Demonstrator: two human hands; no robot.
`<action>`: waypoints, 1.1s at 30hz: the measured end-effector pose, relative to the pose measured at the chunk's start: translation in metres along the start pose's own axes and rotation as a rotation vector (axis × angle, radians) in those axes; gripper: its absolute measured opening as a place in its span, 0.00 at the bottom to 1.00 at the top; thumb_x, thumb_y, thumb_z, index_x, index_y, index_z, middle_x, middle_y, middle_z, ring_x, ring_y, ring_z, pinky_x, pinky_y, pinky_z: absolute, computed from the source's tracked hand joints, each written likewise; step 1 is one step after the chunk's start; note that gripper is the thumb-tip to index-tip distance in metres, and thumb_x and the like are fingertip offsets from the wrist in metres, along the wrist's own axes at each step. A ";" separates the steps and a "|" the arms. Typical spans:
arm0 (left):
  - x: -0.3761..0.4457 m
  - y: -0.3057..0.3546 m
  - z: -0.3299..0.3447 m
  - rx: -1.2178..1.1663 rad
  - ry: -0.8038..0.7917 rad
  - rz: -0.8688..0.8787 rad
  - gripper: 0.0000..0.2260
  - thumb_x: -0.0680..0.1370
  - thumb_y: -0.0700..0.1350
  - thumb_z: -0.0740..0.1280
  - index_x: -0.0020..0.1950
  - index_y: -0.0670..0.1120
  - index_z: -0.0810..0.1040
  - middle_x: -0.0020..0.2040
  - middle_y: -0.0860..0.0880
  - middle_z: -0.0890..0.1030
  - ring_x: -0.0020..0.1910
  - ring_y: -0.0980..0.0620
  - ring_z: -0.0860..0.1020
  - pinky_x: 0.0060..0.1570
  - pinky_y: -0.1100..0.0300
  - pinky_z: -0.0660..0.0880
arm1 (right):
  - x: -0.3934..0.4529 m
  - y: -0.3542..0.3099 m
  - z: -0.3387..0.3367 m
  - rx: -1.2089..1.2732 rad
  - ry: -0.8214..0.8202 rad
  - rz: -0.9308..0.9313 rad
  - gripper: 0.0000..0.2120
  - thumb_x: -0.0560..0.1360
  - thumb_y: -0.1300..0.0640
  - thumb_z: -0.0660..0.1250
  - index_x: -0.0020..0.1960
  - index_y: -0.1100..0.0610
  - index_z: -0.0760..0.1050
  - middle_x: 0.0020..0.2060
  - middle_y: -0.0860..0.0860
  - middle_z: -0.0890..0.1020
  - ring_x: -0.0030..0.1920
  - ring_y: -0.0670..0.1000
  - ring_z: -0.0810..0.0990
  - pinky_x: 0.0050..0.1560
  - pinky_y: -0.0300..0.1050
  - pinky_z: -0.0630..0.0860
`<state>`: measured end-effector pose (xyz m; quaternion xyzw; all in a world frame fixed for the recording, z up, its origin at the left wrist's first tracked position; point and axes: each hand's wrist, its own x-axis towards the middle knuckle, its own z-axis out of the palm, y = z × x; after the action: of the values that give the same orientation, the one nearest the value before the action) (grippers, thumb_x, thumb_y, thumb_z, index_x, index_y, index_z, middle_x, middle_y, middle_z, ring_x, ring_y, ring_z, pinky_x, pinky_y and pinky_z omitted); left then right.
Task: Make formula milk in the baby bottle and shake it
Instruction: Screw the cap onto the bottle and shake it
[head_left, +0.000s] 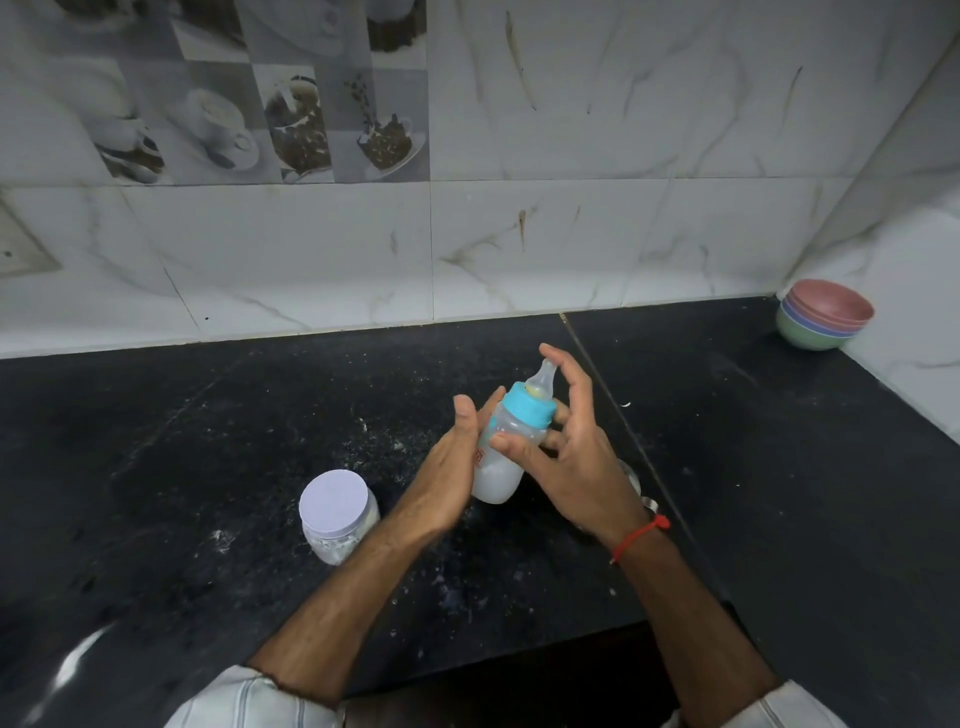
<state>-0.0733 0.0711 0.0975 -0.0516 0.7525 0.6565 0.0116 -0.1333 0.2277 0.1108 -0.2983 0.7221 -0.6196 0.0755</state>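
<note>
While the lidded jar (338, 514) stands shut on the dark surface (156, 467), the left hand (449, 467) lies flat against the baby bottle (501, 452), palm pressing, fingers not curled; the right hand (563, 447) meets it from the other side, fingers spread, so the grip is a loose two-palm clamp above the surface; rolled or shaken hard, the milky bottle could slip, or leak at the blue collar (530, 405).
</note>
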 end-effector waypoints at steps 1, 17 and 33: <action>0.000 0.001 0.000 -0.036 -0.015 -0.008 0.56 0.59 0.88 0.41 0.83 0.64 0.59 0.81 0.54 0.67 0.79 0.53 0.67 0.80 0.43 0.63 | 0.000 0.000 0.000 0.003 0.022 -0.025 0.41 0.73 0.48 0.79 0.75 0.30 0.57 0.58 0.42 0.84 0.54 0.50 0.88 0.53 0.41 0.84; 0.012 -0.021 -0.018 0.049 0.508 0.210 0.24 0.80 0.69 0.45 0.68 0.67 0.72 0.73 0.54 0.69 0.65 0.58 0.76 0.64 0.40 0.78 | 0.003 0.004 -0.007 -0.121 0.560 -0.352 0.40 0.73 0.55 0.81 0.76 0.37 0.62 0.68 0.48 0.78 0.62 0.51 0.84 0.59 0.48 0.84; 0.014 -0.023 -0.003 0.143 0.464 0.247 0.22 0.82 0.66 0.48 0.69 0.63 0.73 0.68 0.67 0.69 0.69 0.53 0.75 0.72 0.45 0.72 | 0.008 0.006 -0.016 -0.131 0.603 -0.388 0.40 0.73 0.51 0.81 0.76 0.37 0.62 0.66 0.55 0.79 0.61 0.54 0.85 0.58 0.46 0.84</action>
<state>-0.0849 0.0646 0.0737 -0.1075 0.7800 0.5688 -0.2378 -0.1493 0.2377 0.1105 -0.2378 0.6802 -0.6348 -0.2790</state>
